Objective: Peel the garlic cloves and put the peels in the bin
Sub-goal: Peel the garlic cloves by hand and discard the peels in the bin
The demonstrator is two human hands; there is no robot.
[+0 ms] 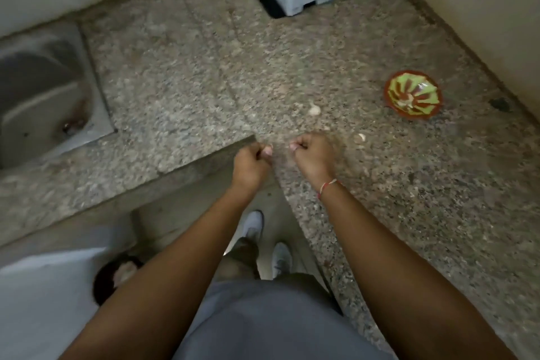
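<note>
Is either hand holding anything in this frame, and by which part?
Cannot be told. The left hand and right hand are curled, fingertips pinched, over the counter edge, but blur hides any clove or peel between them.

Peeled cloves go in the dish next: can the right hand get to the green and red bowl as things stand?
Probably yes: the right hand and the bowl have only bare counter between them.

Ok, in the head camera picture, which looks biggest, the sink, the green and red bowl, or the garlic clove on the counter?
1. The sink, by far the largest.
2. The green and red bowl.
3. The garlic clove, tiny beside the bowl.
</note>
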